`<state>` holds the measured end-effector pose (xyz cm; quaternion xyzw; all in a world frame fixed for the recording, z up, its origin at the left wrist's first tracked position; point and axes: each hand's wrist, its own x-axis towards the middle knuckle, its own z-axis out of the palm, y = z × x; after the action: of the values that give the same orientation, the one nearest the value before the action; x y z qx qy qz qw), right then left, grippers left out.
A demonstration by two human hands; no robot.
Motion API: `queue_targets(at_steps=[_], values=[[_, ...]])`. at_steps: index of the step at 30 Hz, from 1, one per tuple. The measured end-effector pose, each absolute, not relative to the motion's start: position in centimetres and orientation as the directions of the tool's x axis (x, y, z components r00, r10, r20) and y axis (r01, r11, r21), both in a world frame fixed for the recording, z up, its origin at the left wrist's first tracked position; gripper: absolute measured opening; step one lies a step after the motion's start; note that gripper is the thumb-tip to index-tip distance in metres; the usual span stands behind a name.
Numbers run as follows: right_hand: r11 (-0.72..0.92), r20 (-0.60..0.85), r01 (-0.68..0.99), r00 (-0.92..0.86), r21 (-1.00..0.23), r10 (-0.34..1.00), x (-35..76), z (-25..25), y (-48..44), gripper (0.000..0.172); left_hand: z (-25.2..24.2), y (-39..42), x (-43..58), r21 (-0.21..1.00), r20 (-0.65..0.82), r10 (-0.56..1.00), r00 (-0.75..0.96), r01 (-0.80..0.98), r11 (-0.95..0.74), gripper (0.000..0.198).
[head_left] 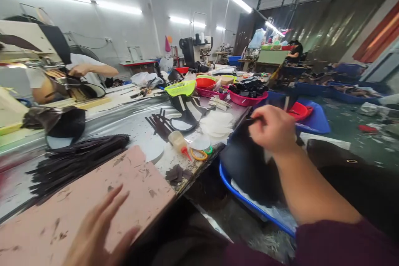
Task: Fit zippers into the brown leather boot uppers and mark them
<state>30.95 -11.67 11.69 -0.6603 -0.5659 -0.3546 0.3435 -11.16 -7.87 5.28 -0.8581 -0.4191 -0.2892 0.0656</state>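
Observation:
My right hand (272, 129) is closed on the top edge of a black sheet-like piece (249, 166), which hangs over a blue bin (243, 199) beside the table. The piece looks like leather or fabric and is partly blurred. My left hand (101, 228), fingers spread, hovers over or rests on a pink board (131, 178); contact cannot be told. Behind the board lies a pile of dark strips (81, 162). Near the table's edge are a glue bottle (179, 143) with a red tip, scissors (199, 156) with orange and green handles, and small dark scraps (178, 173).
White pieces (216, 124) are stacked mid-table, with a yellow-green basket (181, 88) and a pink basin (247, 97) of black parts behind. At left, another person's hand (79, 70) works at a sewing machine (34, 41). A red basin (301, 111) sits at right.

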Motion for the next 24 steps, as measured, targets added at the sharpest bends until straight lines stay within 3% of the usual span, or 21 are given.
queue_targets(at_steps=[3, 6, 9, 11, 13, 14, 15, 17, 21, 24], values=[[0.227, 0.855, 0.964, -0.233, 0.140, 0.463, 20.8, 15.9, -9.1, 0.015, 7.2, -11.3, -8.4, -0.032, 0.656, 0.504, 0.562, 0.687, -0.726, 0.066], [0.463, 0.765, 0.867, -0.424, 0.187, 0.484, 10.5, 18.0, -7.4, 0.018, 7.2, -12.2, -8.2, -0.208, 0.627, 0.433, 0.647, 0.675, -0.708, 0.069], [0.666, 0.698, 0.726, -0.567, 0.171, 0.438, 3.1, 17.5, -5.6, 0.021, 4.2, -11.3, -11.0, -0.249, 0.544, 0.589, 0.597, 0.785, -0.567, 0.059], [0.826, 0.699, 0.556, -0.625, 0.087, 0.347, 0.8, 15.7, -3.8, 0.028, 1.3, -10.6, -14.2, -0.238, 0.384, 0.773, 0.505, 0.863, -0.445, 0.049], [0.861, 0.674, 0.501, -0.609, -0.081, 0.418, 0.7, 12.9, -1.6, 0.029, -1.6, -10.4, -17.2, -0.186, 0.200, 0.887, 0.417, 0.905, -0.383, 0.048], [0.756, 0.611, 0.610, -0.511, -0.237, 0.604, 1.3, 11.2, -0.4, 0.029, -2.7, -10.5, -18.3, -0.144, 0.137, 0.912, 0.386, 0.919, -0.367, 0.051], [0.689, 0.556, 0.671, -0.473, -0.275, 0.683, 2.2, 9.4, 0.8, 0.018, -3.6, -10.8, -18.9, -0.094, 0.088, 0.929, 0.359, 0.932, -0.351, 0.053], [0.589, 0.481, 0.753, -0.416, -0.294, 0.772, 4.4, 6.0, 2.8, 0.009, -4.4, -11.3, -18.6, 0.015, 0.034, 0.959, 0.282, 0.959, -0.282, 0.055], [0.464, 0.383, 0.846, -0.351, -0.261, 0.855, 7.4, 1.6, 5.1, 0.019, -2.5, -11.2, -14.6, 0.299, 0.001, 0.996, 0.090, 0.950, -0.086, 0.050], [0.381, 0.384, 0.895, -0.275, -0.232, 0.881, 8.4, 0.9, 4.8, 0.021, 0.8, -10.5, -14.6, 0.601, -0.061, 0.976, 0.209, 0.789, -0.131, 0.048]])
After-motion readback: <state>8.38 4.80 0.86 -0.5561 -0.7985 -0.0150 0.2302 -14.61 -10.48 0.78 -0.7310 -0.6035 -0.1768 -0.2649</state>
